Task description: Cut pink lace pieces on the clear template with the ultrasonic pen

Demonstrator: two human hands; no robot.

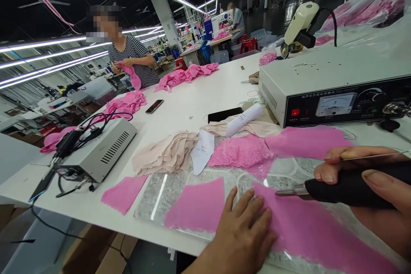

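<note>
My left hand (240, 231) lies flat with fingers spread, pressing on the edge of a large pink fabric piece (308, 231) and the clear plate beside it. From the right, my right hand (385, 197) grips an ultrasonic handpiece (346, 186) with a black grip and a metal tip. That tip is at the pink fabric's upper edge; whether it touches cannot be told. A smaller pink fabric piece (199, 205) rests on the clear plate (160, 197) left of my hand. Behind are pink lace (240, 152) and a white dotted paper pattern (203, 150).
A powered control box (321, 90) stands at the back right, and a second grey box (105, 150) with cables at the left. Beige fabric (167, 150), a phone (154, 106) and pink garments (186, 76) lie between. Across the table a person in stripes (138, 60) handles pink fabric.
</note>
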